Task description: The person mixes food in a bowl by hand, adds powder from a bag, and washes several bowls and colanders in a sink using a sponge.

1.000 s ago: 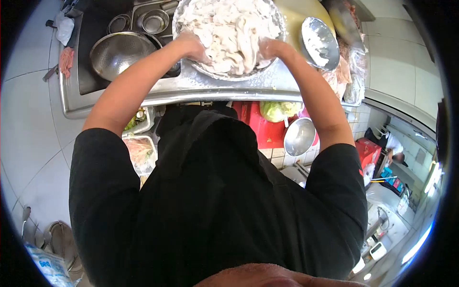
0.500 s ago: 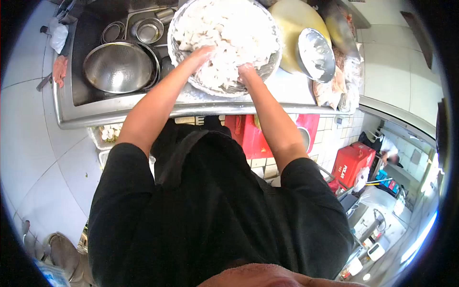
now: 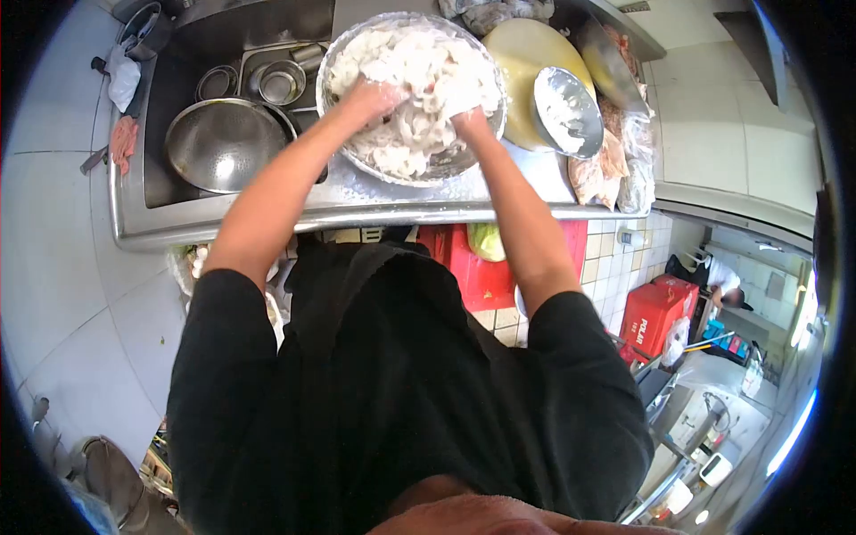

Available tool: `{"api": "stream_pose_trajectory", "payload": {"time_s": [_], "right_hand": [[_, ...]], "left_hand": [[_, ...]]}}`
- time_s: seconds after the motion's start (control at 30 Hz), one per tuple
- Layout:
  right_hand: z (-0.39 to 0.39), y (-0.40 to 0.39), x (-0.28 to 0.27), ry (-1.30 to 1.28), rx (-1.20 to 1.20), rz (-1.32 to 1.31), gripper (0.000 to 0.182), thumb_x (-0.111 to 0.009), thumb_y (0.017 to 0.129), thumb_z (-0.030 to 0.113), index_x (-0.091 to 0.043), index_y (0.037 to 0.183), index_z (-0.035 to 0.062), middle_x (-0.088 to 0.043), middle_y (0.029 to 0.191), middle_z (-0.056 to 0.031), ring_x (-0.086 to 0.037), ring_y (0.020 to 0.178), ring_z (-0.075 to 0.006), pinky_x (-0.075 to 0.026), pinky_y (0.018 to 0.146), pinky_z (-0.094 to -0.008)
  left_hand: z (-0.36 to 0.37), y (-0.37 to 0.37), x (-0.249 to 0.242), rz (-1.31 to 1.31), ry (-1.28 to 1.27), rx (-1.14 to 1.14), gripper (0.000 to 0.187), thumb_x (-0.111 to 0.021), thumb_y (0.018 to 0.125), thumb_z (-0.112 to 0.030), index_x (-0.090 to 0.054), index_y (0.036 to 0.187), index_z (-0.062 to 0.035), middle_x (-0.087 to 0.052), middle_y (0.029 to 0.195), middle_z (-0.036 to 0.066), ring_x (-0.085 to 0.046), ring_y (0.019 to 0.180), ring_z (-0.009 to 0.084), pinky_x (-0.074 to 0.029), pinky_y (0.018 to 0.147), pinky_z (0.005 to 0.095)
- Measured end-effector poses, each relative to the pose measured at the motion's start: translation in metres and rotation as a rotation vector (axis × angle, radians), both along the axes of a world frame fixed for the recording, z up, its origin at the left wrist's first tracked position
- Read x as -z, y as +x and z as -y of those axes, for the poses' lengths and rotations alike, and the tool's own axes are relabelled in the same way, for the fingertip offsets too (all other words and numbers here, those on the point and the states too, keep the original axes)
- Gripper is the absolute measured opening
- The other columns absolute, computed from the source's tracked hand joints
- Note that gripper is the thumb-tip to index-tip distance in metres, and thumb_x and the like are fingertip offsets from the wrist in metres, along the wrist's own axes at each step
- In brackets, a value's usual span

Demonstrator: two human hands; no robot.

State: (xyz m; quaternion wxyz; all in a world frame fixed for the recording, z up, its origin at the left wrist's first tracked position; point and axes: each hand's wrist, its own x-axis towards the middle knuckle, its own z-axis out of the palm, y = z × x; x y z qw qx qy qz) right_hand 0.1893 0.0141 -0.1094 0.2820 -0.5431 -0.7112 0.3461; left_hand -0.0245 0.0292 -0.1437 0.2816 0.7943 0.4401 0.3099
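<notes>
A large round basin (image 3: 426, 182) on the metal counter holds a heap of white-coated pieces (image 3: 415, 67). My left hand (image 3: 382, 96) is in the left part of the heap, its fingers buried in the pieces. On the right side of the same heap is my right hand (image 3: 467, 116), its fingers hidden under white coating and pieces. To the right, a metal bowl with white powder (image 3: 567, 111) rests tilted on a large yellowish round container (image 3: 526, 53).
The sink (image 3: 160, 107) at left holds a perforated metal bowl (image 3: 227, 143) and small pots. Filled plastic bags (image 3: 599, 169) lie at the counter's right end. Below stands a red crate (image 3: 473, 276) with a green cabbage (image 3: 486, 241). Another person (image 3: 720, 275) is far right.
The view has shifted, with the basin appearing slightly lower. The pieces are now heaped higher between my hands, and more of the basin's inner bottom edge shows. The cabbage has come into clearer view.
</notes>
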Motion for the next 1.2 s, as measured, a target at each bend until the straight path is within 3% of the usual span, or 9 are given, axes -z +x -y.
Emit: {"api": "stream_pose_trajectory", "payload": {"time_s": [0.1, 0.2, 0.33, 0.5, 0.6, 0.73, 0.9, 1.13, 1.2], "right_hand": [[-0.015, 0.046, 0.005, 0.214, -0.566, 0.66, 0.038, -0.056, 0.083, 0.026, -0.056, 0.117, 0.0116, -0.06, 0.114, -0.012, -0.055, 0.106, -0.025, -0.042, 0.093, -0.0383], [-0.011, 0.067, 0.04, -0.224, -0.657, 0.859, 0.041, -0.057, 0.073, 0.025, -0.059, 0.113, 0.0152, -0.06, 0.114, -0.0121, -0.053, 0.109, -0.0252, -0.042, 0.092, -0.036], [0.035, 0.039, 0.048, -0.277, -0.555, 1.086, 0.046, -0.055, 0.069, 0.023, -0.06, 0.114, 0.0155, -0.061, 0.11, -0.0133, -0.052, 0.112, -0.0244, -0.048, 0.085, -0.0399], [0.046, -0.008, 0.069, -0.246, -0.346, 1.063, 0.047, -0.052, 0.08, 0.033, -0.055, 0.122, 0.0137, -0.053, 0.126, -0.0108, -0.047, 0.119, -0.0256, -0.036, 0.098, -0.0436], [0.037, -0.017, 0.093, -0.108, -0.198, 0.331, 0.045, -0.047, 0.086, 0.034, -0.052, 0.125, 0.0134, -0.05, 0.13, -0.012, -0.044, 0.121, -0.0275, -0.03, 0.103, -0.0436], [0.034, -0.035, 0.083, -0.419, 0.07, -0.441, 0.044, -0.047, 0.086, 0.032, -0.052, 0.125, 0.0131, -0.05, 0.129, -0.012, -0.044, 0.121, -0.0281, -0.03, 0.103, -0.043], [0.035, -0.042, 0.042, -0.423, 0.179, -0.635, 0.042, -0.046, 0.086, 0.03, -0.053, 0.124, 0.0126, -0.051, 0.128, -0.0121, -0.044, 0.121, -0.0288, -0.029, 0.103, -0.0422], [0.008, -0.004, -0.036, 0.398, -0.217, 0.733, 0.045, -0.051, 0.083, 0.03, -0.052, 0.123, 0.0109, -0.052, 0.125, -0.0129, -0.043, 0.12, -0.031, -0.03, 0.102, -0.0383], [-0.016, 0.007, -0.043, 0.432, -0.344, 0.704, 0.041, -0.058, 0.076, 0.029, -0.06, 0.112, 0.0095, -0.058, 0.114, -0.015, -0.05, 0.11, -0.0317, -0.037, 0.095, -0.0382]], "left_hand": [[0.007, -0.011, -0.069, -0.801, -0.215, 0.177, 0.048, -0.049, 0.082, -0.051, -0.069, 0.094, -0.009, -0.065, 0.098, 0.016, -0.062, 0.09, 0.0263, -0.048, 0.079, 0.0399], [0.035, -0.009, -0.071, -1.13, -0.28, 0.436, 0.057, -0.049, 0.076, -0.06, -0.068, 0.096, -0.0105, -0.065, 0.097, 0.016, -0.063, 0.092, 0.0269, -0.049, 0.078, 0.0399], [0.062, 0.005, -0.048, -0.966, -0.341, 0.27, 0.048, -0.05, 0.074, -0.05, -0.069, 0.094, -0.0115, -0.066, 0.091, 0.016, -0.063, 0.089, 0.0294, -0.049, 0.077, 0.0386], [0.053, 0.022, -0.001, -0.55, -0.487, -0.172, 0.03, -0.046, 0.075, -0.029, -0.068, 0.087, -0.0123, -0.064, 0.092, 0.019, -0.064, 0.083, 0.0323, -0.049, 0.068, 0.0411], [0.044, 0.024, 0.045, -0.262, -0.597, -0.123, 0.038, -0.043, 0.079, -0.032, -0.066, 0.093, -0.0059, -0.064, 0.101, 0.019, -0.062, 0.088, 0.0324, -0.045, 0.078, 0.0403], [0.074, 0.029, 0.001, 0.888, -1.058, -0.377, 0.023, -0.05, 0.086, -0.023, -0.062, 0.079, -0.0046, -0.058, 0.07, 0.003, -0.052, 0.062, 0.0148, -0.043, 0.055, 0.0359], [0.063, 0.013, 0.031, 0.012, -0.506, -0.184, 0.025, -0.052, 0.081, -0.019, -0.065, 0.089, 0.0016, -0.065, 0.078, 0.011, -0.061, 0.074, 0.023, -0.049, 0.061, 0.0378], [0.001, 0.0, -0.077, -0.486, -0.094, -0.087, 0.024, -0.055, 0.074, -0.015, -0.066, 0.085, 0.0029, -0.064, 0.09, 0.021, -0.064, 0.081, 0.0334, -0.051, 0.067, 0.0413], [-0.028, 0.006, -0.089, -0.519, -0.3, -0.127, 0.026, -0.057, 0.073, -0.018, -0.067, 0.086, 0.0014, -0.065, 0.092, 0.02, -0.064, 0.082, 0.0324, -0.05, 0.068, 0.042]]}}
